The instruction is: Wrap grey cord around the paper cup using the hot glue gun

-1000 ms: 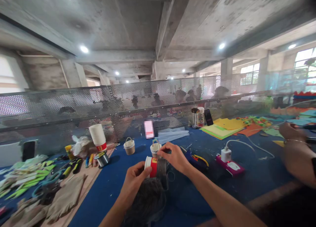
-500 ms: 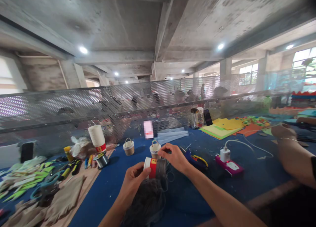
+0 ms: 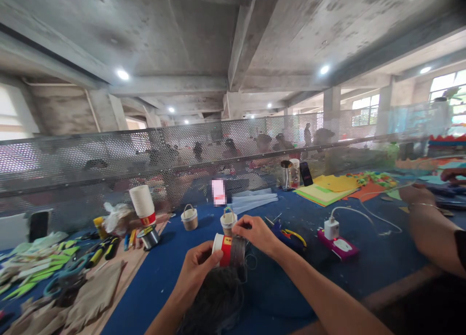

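Observation:
My left hand (image 3: 200,264) grips a red and white paper cup (image 3: 225,251) tipped on its side. Grey thread (image 3: 238,253) is wound in a wide band around the cup's right part, and a loose loop of it hangs at the right. At the top of this band, my right hand (image 3: 257,235) is closed in a pinch on the thread; the exact strand is hidden by the fingers. Below the cup lies a dark, fuzzy heap (image 3: 214,301), partly behind my left forearm. Just beyond my hands stands a small handled bucket (image 3: 228,223), with a similar bucket (image 3: 189,219) to its left.
Pliers (image 3: 293,238) and a purple power socket (image 3: 340,247) with a white charger lie at right. Stacked cups (image 3: 141,201), a wire spool (image 3: 150,238), scissors (image 3: 65,279) and gloves (image 3: 96,289) are at left. Another person's arm (image 3: 429,228) rests far right. A perforated screen (image 3: 182,170) closes the back.
My right hand has shifted very slightly at the top of the cup; the cup has dropped a touch. Another hand has come into view at the far right edge.

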`<state>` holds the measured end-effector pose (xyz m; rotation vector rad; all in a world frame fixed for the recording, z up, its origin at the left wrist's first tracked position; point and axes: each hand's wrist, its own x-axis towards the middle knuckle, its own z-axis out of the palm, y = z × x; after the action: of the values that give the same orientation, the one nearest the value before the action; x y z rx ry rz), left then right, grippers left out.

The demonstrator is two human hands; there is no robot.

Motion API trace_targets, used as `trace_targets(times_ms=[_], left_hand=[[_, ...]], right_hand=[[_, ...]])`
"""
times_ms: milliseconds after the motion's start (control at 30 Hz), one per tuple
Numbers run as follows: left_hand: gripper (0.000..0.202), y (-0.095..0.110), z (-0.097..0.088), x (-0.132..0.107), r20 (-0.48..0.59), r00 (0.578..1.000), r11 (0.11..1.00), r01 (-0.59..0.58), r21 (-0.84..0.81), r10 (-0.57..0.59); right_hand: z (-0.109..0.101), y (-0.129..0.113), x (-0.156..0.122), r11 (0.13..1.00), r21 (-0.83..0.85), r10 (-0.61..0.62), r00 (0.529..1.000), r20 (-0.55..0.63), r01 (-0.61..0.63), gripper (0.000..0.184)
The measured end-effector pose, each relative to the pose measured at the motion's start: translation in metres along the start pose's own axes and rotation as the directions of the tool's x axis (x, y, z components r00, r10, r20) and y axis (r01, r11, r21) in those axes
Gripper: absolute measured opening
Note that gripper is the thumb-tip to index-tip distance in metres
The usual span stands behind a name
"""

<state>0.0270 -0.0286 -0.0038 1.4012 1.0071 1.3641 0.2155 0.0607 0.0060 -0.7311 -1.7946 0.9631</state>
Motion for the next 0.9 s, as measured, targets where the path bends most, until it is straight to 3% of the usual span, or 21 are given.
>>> trace_targets(times_ms=[233,633,900], left_hand=[[0.038,0.003,0.003,-0.002,0.003,1.000,1.000,0.013,-0.007,-0.013],[0.038,-0.001,0.002,-0.002,0.011,1.000,1.000,0.008,-0.001,-0.008],[0.035,0.007,0.003,-0.002,-0.034,0.999,0.997,-0.018,0.071,0.021]], right_hand=[[0.000,-0.001,-0.001,1.000,0.014,0.012,0.999,0.032,-0.013,0.019],[-0.001,0.003,-0.001,0.978,0.104,0.164,0.976,0.141,-0.179,0.022],[-0.002,0.012,0.001,0.971,0.125,0.193,0.977,0.090,-0.203,0.036]])
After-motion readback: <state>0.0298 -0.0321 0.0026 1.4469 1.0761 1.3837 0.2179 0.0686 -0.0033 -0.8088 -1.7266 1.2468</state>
